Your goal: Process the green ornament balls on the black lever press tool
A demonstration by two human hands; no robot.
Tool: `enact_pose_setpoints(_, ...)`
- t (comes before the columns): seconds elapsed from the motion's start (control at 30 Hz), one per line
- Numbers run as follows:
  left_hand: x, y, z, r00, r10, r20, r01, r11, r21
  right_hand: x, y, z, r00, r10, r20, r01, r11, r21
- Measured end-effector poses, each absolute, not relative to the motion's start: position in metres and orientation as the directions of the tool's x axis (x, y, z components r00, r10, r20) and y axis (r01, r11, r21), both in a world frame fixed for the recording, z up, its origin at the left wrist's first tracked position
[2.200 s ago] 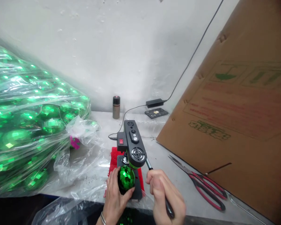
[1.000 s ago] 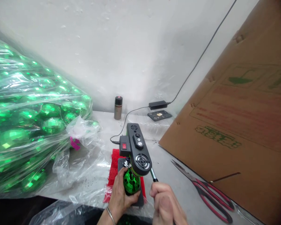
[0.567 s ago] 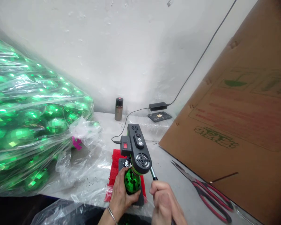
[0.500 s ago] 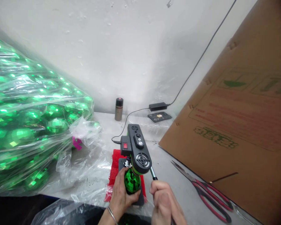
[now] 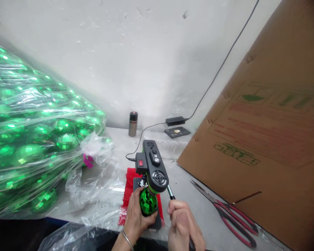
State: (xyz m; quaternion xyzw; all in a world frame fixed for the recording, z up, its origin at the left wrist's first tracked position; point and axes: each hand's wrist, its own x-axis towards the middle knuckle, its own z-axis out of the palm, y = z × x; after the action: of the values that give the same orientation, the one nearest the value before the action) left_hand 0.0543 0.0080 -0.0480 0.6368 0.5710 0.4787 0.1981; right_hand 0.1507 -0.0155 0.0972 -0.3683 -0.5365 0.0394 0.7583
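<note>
The left hand is at the bottom centre of the frame, partly open, fingers and thumb curved around a green faceted ball. The ball sits at lower centre, just below the rounded front end of a black machine head; whether the two touch cannot be determined. A silver bracelet is on the left wrist. The right hand, right of the ball, is closed in a fist around the handle of a lever, whose metal shaft runs up toward the machine head.

A box with a red rocker switch is fixed to the left side of the head. Below are a dark base plate and a red mat.

At lower right, red-and-black scissors lie on the table, blades toward upper left. A brown cardboard panel fills the right side, tilted. At centre, toward the wall, a black power adapter lies just behind a flat black patterned item; a dark-capped bottle stands upright to their left. A clear plastic bag of green balls occupies the left, with a magenta tie at its gathered end.
</note>
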Motion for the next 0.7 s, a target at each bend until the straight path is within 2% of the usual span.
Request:
enact_pose_setpoints(0.27, 0.052, 0.009, -0.047, -0.095, 0.934, 0.345, 0.514, -0.251, 0.82, 0.155, -0.019, 0.08, 0.336, 0.464, 0.82, 0.367, 0.737, -0.568)
enact_pose_setpoints(0.4, 0.051, 0.009, -0.047, -0.095, 0.943, 0.32, 0.507, -0.231, 0.831, 0.153, -0.018, 0.076, 0.383, 0.436, 0.815, 0.364, 0.739, -0.566)
enact_pose_setpoints(0.47, 0.051, 0.01, -0.045, -0.095, 0.949, 0.302, 0.493, -0.219, 0.842, 0.154, -0.017, 0.089, 0.395, 0.433, 0.81, 0.347, 0.746, -0.568)
enact_pose_setpoints(0.6, 0.049, 0.012, -0.04, -0.09, 0.965, 0.246, 0.429, -0.185, 0.884, 0.16, -0.015, 0.133, 0.307, 0.594, 0.744, 0.344, 0.66, -0.668)
enact_pose_setpoints(0.7, 0.043, 0.003, -0.044, -0.118, 0.975, 0.188, 0.354, -0.135, 0.926, 0.165, -0.015, 0.154, 0.281, 0.62, 0.732, 0.375, 0.631, -0.679)
